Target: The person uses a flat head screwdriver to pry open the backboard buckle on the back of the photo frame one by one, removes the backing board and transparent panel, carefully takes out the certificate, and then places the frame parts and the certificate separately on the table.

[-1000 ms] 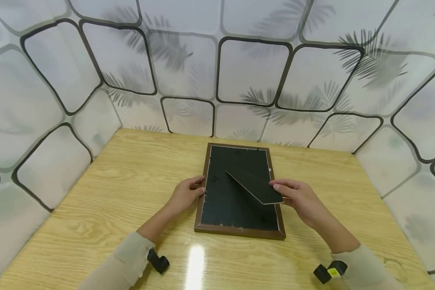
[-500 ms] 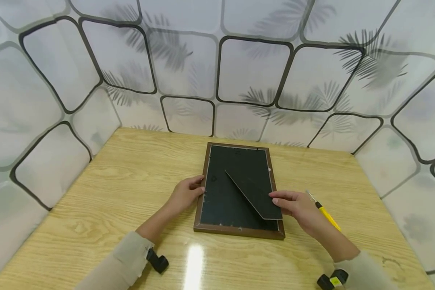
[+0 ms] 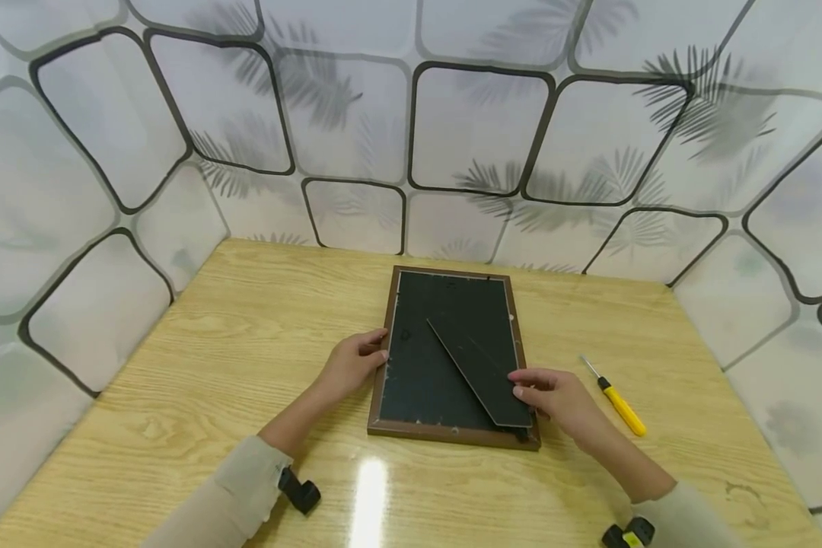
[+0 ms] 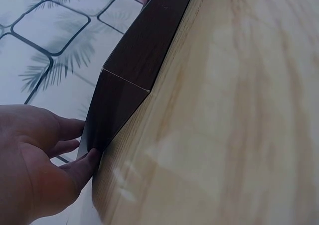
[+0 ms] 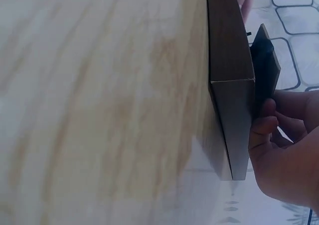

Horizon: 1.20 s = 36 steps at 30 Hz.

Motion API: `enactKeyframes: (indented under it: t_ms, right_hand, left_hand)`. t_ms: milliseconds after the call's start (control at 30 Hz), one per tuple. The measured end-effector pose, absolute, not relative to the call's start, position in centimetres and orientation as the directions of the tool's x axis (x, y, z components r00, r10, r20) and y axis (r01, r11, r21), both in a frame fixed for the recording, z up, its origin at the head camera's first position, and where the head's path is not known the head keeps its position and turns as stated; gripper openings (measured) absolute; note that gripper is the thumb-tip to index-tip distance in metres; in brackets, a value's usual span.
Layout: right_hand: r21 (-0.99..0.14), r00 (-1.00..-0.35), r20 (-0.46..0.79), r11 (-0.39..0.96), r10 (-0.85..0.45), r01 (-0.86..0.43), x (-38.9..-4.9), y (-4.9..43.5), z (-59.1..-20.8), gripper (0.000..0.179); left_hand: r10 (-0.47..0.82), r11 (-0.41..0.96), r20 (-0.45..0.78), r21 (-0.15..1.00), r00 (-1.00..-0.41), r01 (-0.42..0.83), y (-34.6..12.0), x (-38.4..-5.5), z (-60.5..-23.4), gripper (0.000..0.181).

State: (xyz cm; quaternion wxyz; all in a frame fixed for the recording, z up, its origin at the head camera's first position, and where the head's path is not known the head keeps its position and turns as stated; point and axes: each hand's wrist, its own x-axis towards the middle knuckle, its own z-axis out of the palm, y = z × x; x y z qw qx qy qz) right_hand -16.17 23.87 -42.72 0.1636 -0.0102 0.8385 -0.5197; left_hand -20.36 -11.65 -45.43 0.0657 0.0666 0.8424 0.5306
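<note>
A picture frame [image 3: 445, 435] with a brown border and black backing lies face down on the wooden table. Its black stand leg [image 3: 479, 380] slants up a little from the backing, its wide end close over the lower right corner. My right hand [image 3: 565, 399] pinches the leg's right edge between thumb and fingers; the right wrist view shows the stand leg [image 5: 266, 60] apart from the backing. At the frame's left side, my left hand [image 3: 349, 369] rests its fingertips and thumb against the edge. In the left wrist view, the thumb touches the frame's side [image 4: 112, 105] near the tabletop.
A screwdriver [image 3: 619, 403] with a yellow handle lies on the table right of my right hand, its metal shaft angled away. Pale patterned curtains [image 3: 479, 129] enclose the table [image 3: 260, 304] at the back and sides.
My right hand has moved toward me and lower, bringing the stand leg down closer to the backing. The screwdriver, hidden at first, has come into view. My left hand stays in place.
</note>
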Motion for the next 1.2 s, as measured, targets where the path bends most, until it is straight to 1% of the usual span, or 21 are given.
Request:
enactKeyframes:
  t_ms: [133, 200, 367, 467, 833, 1067, 1200]
  right_hand:
    - [-0.837, -0.963, -0.209, 0.54, -0.171, 0.086, -15.8, 23.6, -43.0, 0.035]
    - [-0.816, -0.97, -0.165, 0.577, -0.178, 0.033, -15.7, 23.6, -43.2, 0.032]
    - [-0.754, -0.972, -0.038, 0.645, -0.232, -0.125, -15.7, 23.5, -43.5, 0.025]
    - [-0.725, -0.964, 0.008, 0.662, -0.267, -0.19, -15.6, 23.4, -43.5, 0.024]
    - [-0.697, -0.949, 0.056, 0.668, -0.312, -0.261, -15.1, 23.2, -43.6, 0.026]
    - [-0.616, -0.933, 0.108, 0.714, -0.343, -0.333, -15.2, 23.0, -44.3, 0.026]
    - [-0.621, -0.931, 0.115, 0.706, -0.347, -0.34, -15.2, 23.0, -44.5, 0.027]
  left_hand:
    - [0.184, 0.427, -0.04, 0.903, -0.982, 0.043, -11.6, -20.4, -45.5, 0.05]
    - [0.184, 0.429, -0.039, 0.902, -0.982, 0.045, -11.7, -20.4, -45.5, 0.05]
    - [0.183, 0.43, -0.037, 0.901, -0.982, 0.046, -11.6, -20.4, -45.5, 0.05]
    - [0.185, 0.438, -0.024, 0.897, -0.982, 0.06, -11.6, -20.3, -45.5, 0.05]
    - [0.189, 0.443, -0.025, 0.895, -0.982, 0.063, -11.6, -20.3, -45.6, 0.049]
    - [0.191, 0.442, -0.027, 0.895, -0.981, 0.061, -11.7, -20.3, -45.7, 0.05]
    - [0.191, 0.442, -0.026, 0.895, -0.981, 0.063, -11.7, -20.3, -45.7, 0.05]
